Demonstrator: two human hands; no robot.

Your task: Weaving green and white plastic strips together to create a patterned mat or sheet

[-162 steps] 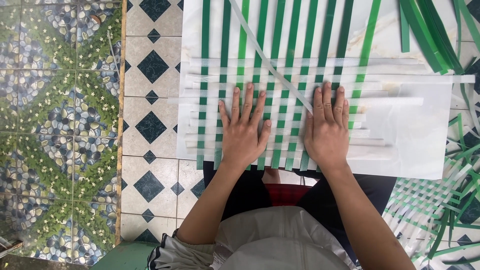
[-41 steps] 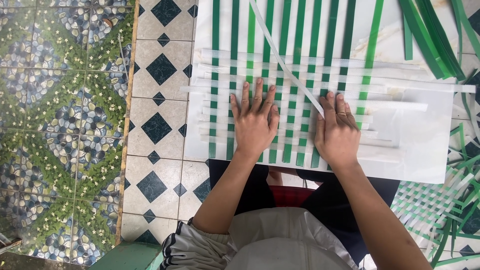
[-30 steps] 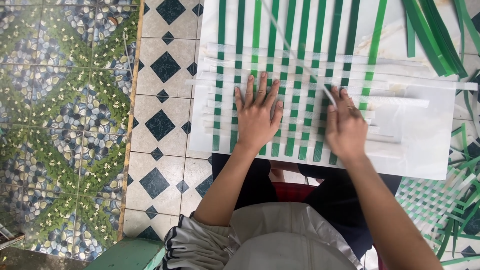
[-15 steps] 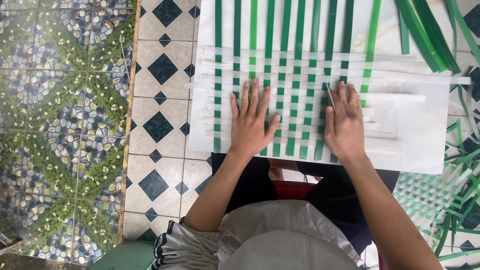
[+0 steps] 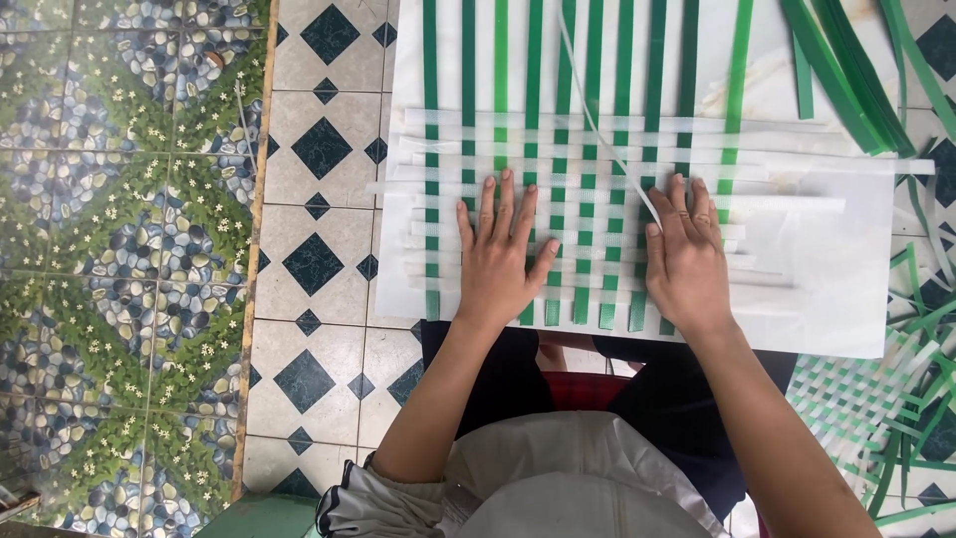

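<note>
Since the previous frame, your right hand [image 5: 685, 261] has settled flat, fingers together; your left hand [image 5: 501, 255] stays pressed with fingers spread. Both palms rest apart on the flat woven mat of glossy green and translucent white plastic strips [image 5: 588, 214], gripping nothing. That mat lies on a smooth white sheet [image 5: 836, 279] over patterned floor tiles [image 5: 314, 264].

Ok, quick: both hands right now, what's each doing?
Left hand: open, fingers spread, flat on the green and white woven strips, holding nothing.
Right hand: open, flat on the weave, holding nothing.
</note>
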